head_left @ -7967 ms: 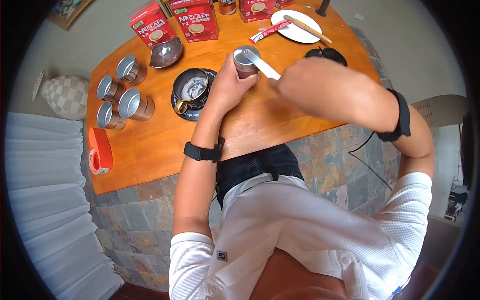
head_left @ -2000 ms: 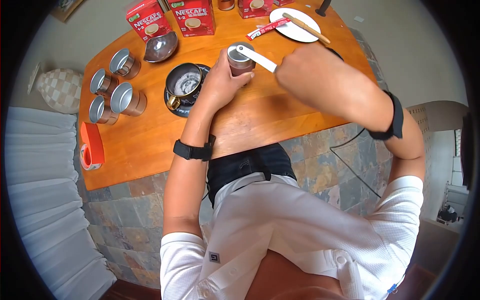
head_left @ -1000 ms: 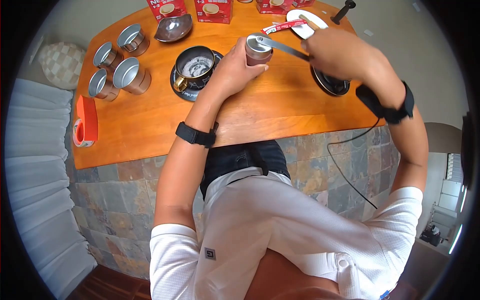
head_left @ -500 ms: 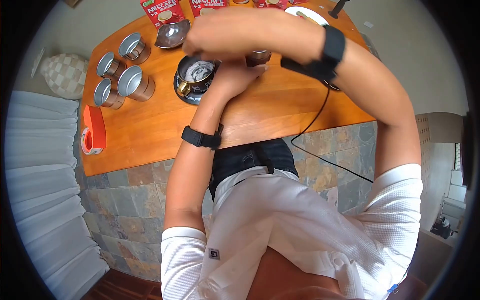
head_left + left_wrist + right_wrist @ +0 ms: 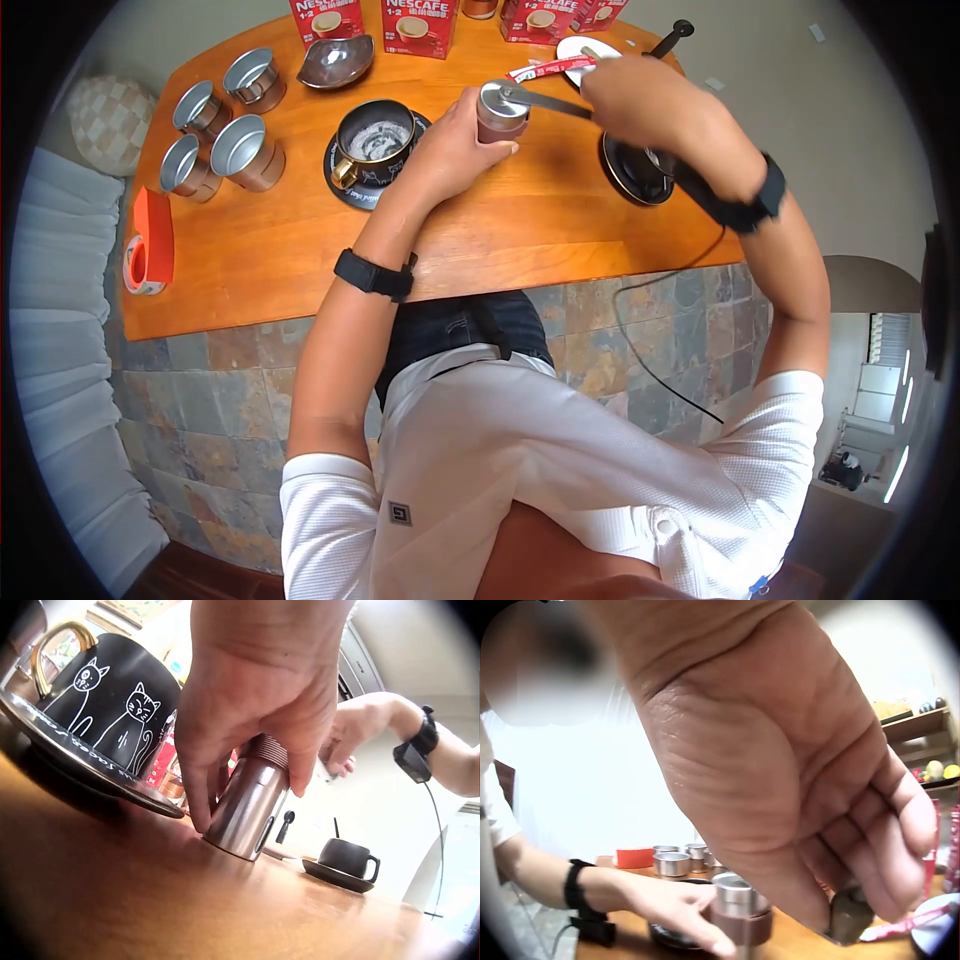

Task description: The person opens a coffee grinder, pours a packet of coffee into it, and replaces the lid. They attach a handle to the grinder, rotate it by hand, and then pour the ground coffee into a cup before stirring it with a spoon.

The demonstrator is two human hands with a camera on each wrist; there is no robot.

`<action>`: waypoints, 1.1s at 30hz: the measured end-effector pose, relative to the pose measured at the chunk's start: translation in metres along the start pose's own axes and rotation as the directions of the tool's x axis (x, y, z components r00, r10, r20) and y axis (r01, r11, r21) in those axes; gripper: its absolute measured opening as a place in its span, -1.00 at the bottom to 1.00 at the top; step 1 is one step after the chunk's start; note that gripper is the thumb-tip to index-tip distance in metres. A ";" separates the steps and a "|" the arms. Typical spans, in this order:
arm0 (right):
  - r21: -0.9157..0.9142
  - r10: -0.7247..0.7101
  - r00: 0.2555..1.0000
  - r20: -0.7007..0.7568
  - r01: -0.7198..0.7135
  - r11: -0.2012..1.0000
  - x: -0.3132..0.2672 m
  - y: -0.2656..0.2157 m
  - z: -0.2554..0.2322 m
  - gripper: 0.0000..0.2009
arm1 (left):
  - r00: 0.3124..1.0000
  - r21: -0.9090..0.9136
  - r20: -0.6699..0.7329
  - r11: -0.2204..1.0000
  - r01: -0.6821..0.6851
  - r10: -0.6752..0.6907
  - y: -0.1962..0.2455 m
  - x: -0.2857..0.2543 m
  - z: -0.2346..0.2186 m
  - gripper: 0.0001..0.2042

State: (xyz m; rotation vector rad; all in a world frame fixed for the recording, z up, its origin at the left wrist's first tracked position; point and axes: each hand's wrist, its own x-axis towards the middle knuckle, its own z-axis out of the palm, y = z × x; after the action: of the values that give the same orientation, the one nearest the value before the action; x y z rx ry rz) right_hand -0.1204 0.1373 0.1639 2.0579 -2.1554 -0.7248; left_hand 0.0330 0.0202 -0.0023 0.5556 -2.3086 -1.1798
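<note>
A hand coffee grinder (image 5: 503,118) with a metal top stands upright on the wooden table. My left hand (image 5: 452,158) grips its body, fingers and thumb on opposite sides in the left wrist view. From its top the crank arm (image 5: 552,102) points right, toward my right hand (image 5: 655,108). In the right wrist view that hand's thumb and fingers pinch the dark crank knob (image 5: 849,915). Left of the grinder, a black cat-patterned cup (image 5: 112,705) with a gold handle sits on a black saucer (image 5: 340,190). White powdery-looking residue shows inside the cup.
Several metal cups (image 5: 248,155) stand at the left, above an orange tape dispenser (image 5: 152,235). A dark bowl (image 5: 337,62) and red Nescafe boxes (image 5: 418,25) line the back. Under my right forearm sits another black cup (image 5: 341,856). A red sachet (image 5: 548,69) touches a white plate (image 5: 578,48).
My right hand has kept circling with the crank: half a second ago it crossed left over the grinder, and now it is back at the right. My left hand keeps its grip.
</note>
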 end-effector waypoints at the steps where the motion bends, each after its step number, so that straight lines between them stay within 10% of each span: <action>1: -0.021 -0.036 0.999 0.005 0.036 0.999 -0.013 -0.012 0.001 -0.88 | 0.999 -0.007 0.014 0.999 0.036 -0.036 0.001 0.000 0.000 -0.38; 8: 0.024 -0.417 0.883 -0.218 0.432 0.902 -0.038 -0.080 -0.023 -0.90 | 0.992 -0.076 0.072 0.991 0.106 -0.100 0.011 -0.003 -0.008 -0.44; 10: 0.046 -0.496 0.768 -0.405 0.558 0.828 -0.013 -0.090 -0.023 -0.89 | 0.995 -0.387 0.095 0.920 0.067 -0.033 -0.002 -0.006 -0.007 -0.49; 13: -0.009 -0.501 0.724 -0.474 0.565 0.825 0.048 -0.090 -0.020 -0.89 | 0.992 -0.130 0.001 0.984 -0.124 0.125 -0.010 -0.007 0.002 -0.51; 14: 0.022 -0.466 0.763 -0.447 0.531 0.847 0.063 -0.089 -0.027 -0.84 | 0.977 0.003 -0.034 0.978 -0.210 0.210 -0.003 -0.007 0.001 -0.52; 15: 0.049 -0.431 0.799 -0.418 0.494 0.868 0.076 -0.084 -0.033 -0.80 | 0.977 -0.002 0.204 0.998 0.067 -0.065 0.002 0.000 -0.005 -0.48; 18: -0.029 -0.318 0.805 -0.501 0.351 0.936 0.126 -0.048 -0.010 -0.73 | 0.999 -0.100 -0.012 0.994 -0.042 0.041 -0.008 0.000 0.004 -0.54; 21: -0.038 -0.137 0.969 -0.206 0.132 0.991 0.110 -0.013 -0.023 -0.89 | 0.997 -0.084 0.051 0.994 0.063 -0.059 0.005 -0.002 -0.005 -0.39; 25: -0.069 -0.004 0.979 -0.204 -0.011 0.998 0.078 0.017 0.018 -0.87 | 0.996 -0.086 0.049 0.993 0.079 -0.075 0.001 -0.001 -0.001 -0.40; 33: -0.209 -0.226 0.972 -0.066 0.208 0.955 -0.044 -0.055 -0.005 -0.93 | 0.999 -0.001 0.012 0.999 0.037 -0.037 0.003 -0.003 -0.001 -0.40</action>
State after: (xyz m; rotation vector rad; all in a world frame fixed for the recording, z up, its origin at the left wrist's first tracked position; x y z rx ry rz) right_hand -0.0630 0.1782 0.1592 2.1937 -1.7473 -0.8178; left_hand 0.0355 0.0234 0.0000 0.5952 -2.3169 -1.2045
